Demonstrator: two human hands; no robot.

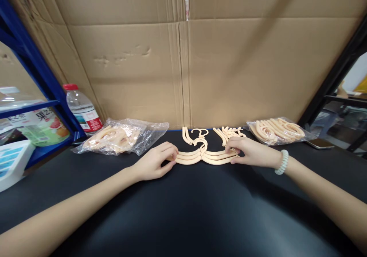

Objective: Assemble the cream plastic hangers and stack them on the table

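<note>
Beige hangers (202,156) are lying together on the black tabletop (183,215); the left hand (157,160) is gripping their left ends, the right hand (252,152) is pinching their right ends between thumb and fingers.

Just left of the red-capped bottle (82,106), I can read the big black Chinese characters 果之 on the pale green label (46,129) of a larger, white-capped bottle (21,99), with a third character after them that I can't make out, and farther from the red cap there is more black lettering too unclear to be sure of. The red-capped bottle's own red-and-white wrapper (90,120) carries print too small for me to read. High to the right of it, the red-and-white strip (187,0) on the cardboard (129,58) has marks I can't decipher either.
</note>
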